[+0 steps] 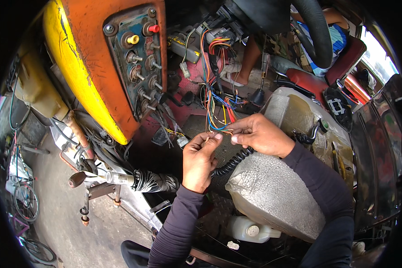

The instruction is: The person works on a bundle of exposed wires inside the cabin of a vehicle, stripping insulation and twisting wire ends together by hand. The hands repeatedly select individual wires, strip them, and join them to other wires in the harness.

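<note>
Big picture first: the scuffed orange-and-yellow console (89,40) towers at upper left, its dark plate studded with switches. Across at lower right sits the cracked silver cover (274,187), and up top a black steering wheel (322,40) curves into view. Dead centre hangs the loose wire bundle (204,67), strands dropping in a tangle of orange, blue, red and yellow.

And here are the hands, right where those strands come down! The right hand (265,136) reaches in from one side, thumb and forefinger nearly together on strand ends; the left hand (198,158) faces it, its grip pinched just as narrow, a fine end poking out by the thumb. Behind them runs a coiled black cable (234,161).

Down to the smallest: the thin wires (218,127), bridging the gap between those fingertips. Good work here would seem to mean light pinches near the ends, some slack left in the bundle, colours sorted before anything is twisted, and no bare strand left to stray onto metal. As for looks, they're slender and gently bowed, blue beside pale and orange-tinted insulation; whether copper is exposed at the tips, the view can't settle.
</note>
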{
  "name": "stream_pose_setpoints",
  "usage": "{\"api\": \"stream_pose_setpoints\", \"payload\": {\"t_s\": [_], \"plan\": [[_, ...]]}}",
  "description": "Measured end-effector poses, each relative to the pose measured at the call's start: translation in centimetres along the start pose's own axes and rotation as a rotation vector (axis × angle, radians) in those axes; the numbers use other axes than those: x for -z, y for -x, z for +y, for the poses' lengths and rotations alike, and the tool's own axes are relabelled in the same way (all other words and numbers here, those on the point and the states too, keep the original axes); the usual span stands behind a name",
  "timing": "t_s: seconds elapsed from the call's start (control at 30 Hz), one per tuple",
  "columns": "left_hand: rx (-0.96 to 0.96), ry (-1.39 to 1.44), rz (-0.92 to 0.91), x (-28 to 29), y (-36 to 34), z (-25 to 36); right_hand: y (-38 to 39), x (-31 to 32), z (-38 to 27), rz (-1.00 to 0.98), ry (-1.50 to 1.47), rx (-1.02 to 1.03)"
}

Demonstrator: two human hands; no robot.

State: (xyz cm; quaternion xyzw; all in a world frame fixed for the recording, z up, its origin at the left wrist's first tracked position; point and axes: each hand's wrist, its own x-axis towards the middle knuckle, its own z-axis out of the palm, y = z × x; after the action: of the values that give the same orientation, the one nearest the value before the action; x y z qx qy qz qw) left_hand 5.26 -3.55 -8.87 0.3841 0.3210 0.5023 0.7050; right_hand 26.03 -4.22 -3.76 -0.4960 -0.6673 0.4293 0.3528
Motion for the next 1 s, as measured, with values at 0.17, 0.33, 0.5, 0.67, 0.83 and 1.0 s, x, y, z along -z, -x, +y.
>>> {"api": "stream_pose_setpoints", "payload": {"t_s": [0.17, 0.33, 0.5, 0.67, 0.83, 1.0], "plan": [[0.111, 0.227, 0.015, 1.4, 0.2, 1.7, 0.0, 0.1, -0.2, -0.029, -0.041, -0.027], [0.246, 0.332, -0.091, 1.2, -0.7, 1.4, 0.0, 0.0, -0.1, -0.010, -0.047, 0.021], [0.223, 0.295, -0.112, 1.7, -0.8, 1.5, 0.0, 0.2, -0.2, -0.030, -0.003, -0.007], [0.242, 0.238, -0.194, 1.7, -0.5, 1.3, 0.1, 0.0, -0.4, -0.001, -0.055, -0.013], [0.253, 0.319, -0.228, 1.4, -0.6, 0.7, 0.1, 0.5, -1.2, -0.037, -0.084, -0.044], [0.257, 0.363, -0.280, 0.8, -0.9, 0.2, 0.3, 1.2, -1.7, -0.072, -0.135, -0.137]]}}
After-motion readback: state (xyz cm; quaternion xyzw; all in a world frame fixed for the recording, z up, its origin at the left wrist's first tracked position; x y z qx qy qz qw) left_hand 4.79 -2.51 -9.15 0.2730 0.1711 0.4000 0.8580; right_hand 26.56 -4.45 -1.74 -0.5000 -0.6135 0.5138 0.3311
